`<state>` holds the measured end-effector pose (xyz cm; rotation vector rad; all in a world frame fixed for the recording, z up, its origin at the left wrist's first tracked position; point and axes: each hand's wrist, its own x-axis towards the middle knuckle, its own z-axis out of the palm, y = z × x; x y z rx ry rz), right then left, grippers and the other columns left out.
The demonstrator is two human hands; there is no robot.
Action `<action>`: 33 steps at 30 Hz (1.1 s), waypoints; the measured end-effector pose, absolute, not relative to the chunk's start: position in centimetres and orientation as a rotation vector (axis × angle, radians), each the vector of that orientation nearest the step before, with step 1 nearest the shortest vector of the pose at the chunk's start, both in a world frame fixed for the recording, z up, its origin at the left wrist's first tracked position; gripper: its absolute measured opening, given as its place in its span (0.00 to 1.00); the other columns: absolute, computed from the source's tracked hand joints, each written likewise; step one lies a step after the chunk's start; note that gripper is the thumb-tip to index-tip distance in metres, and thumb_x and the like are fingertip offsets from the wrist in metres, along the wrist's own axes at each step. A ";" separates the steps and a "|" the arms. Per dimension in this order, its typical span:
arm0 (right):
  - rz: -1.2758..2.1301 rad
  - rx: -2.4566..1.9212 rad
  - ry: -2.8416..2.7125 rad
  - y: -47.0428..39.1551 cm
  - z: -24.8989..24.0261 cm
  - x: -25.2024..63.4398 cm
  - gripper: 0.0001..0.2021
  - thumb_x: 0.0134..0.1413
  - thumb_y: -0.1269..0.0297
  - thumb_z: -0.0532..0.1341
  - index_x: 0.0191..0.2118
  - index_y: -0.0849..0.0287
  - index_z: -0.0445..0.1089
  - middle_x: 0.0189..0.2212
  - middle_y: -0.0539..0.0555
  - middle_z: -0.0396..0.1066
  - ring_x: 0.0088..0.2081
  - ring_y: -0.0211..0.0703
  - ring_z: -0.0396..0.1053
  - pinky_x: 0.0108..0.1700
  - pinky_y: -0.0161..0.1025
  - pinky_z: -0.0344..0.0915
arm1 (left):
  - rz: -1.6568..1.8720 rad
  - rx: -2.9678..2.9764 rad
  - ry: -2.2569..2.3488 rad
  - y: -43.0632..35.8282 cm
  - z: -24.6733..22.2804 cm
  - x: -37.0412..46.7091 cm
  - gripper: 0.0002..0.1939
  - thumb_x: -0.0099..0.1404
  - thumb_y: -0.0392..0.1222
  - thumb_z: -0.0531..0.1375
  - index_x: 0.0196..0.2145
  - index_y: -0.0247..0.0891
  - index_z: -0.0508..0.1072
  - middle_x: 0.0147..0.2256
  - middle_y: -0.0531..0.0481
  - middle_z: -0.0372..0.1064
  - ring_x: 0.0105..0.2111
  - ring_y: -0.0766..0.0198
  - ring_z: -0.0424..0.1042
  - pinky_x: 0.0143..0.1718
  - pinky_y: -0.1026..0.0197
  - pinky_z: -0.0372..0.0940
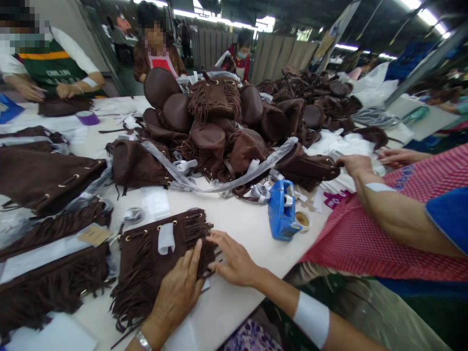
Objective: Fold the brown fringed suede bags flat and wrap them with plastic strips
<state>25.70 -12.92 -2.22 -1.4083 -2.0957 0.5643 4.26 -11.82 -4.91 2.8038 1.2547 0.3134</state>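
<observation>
A dark brown fringed bag (148,258) lies flat on the white table before me, with gold eyelets along its top and a strip of white wrapping (166,239) over its middle. My left hand (177,287) rests on the bag's right part, fingers stretched out and holding nothing. At the bag's right edge is my right hand (236,258), thumb and fingers apart, the fingertips touching the fringe there. Whether any strand sits between those fingertips is too small to tell.
Brown bags (208,141) are heaped across the table's back. More fringed bags (54,273) lie at left. A blue tape dispenser (283,209) stands right of centre beside a tape roll (302,220). A co-worker's hand (354,165) at right touches a bag; other people work behind.
</observation>
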 end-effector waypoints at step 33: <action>0.216 -0.924 -2.703 -6.4 0.4 26.3 0.13 0.64 0.58 0.56 0.49 0.58 0.67 0.55 0.58 0.64 0.52 0.47 0.60 0.51 0.43 0.58 | 0.669 2.482 1.384 -12.1 -5.4 3.6 0.36 0.71 0.43 0.50 0.69 0.34 0.35 0.64 0.35 0.52 0.63 0.53 0.57 0.54 0.51 0.68</action>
